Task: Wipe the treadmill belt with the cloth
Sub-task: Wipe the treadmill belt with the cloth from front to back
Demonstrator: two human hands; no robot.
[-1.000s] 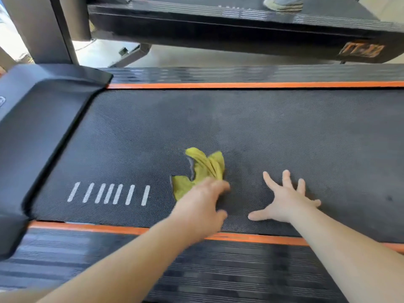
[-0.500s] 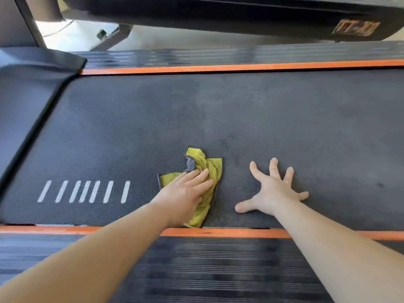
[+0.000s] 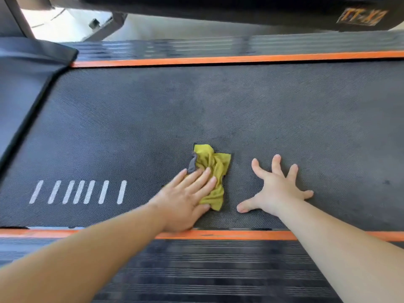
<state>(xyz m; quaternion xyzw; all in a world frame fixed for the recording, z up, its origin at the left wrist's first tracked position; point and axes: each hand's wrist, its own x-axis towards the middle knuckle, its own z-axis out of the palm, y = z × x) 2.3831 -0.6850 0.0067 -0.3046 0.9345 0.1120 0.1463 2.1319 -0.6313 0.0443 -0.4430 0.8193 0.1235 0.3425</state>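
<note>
Pressing cloth (image 3: pixel 215 169) onto belt (image 3: pixel 218 106) under flat left hand (image 3: pixel 185 200); bracing just beside with splayed, empty right hand (image 3: pixel 276 189). Mid-wipe at a guess; stretch beyond both hands probably left to do.

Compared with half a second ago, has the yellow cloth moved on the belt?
Yes. The yellow cloth has slid away from the near orange strip, which its end almost touched then; bare belt now shows between them. The left hand presses it.

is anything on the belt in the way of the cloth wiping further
The right hand lies flat on the belt just right of the cloth that the left hand presses. Leftward and toward the far edge, nothing visible blocks it.
</note>
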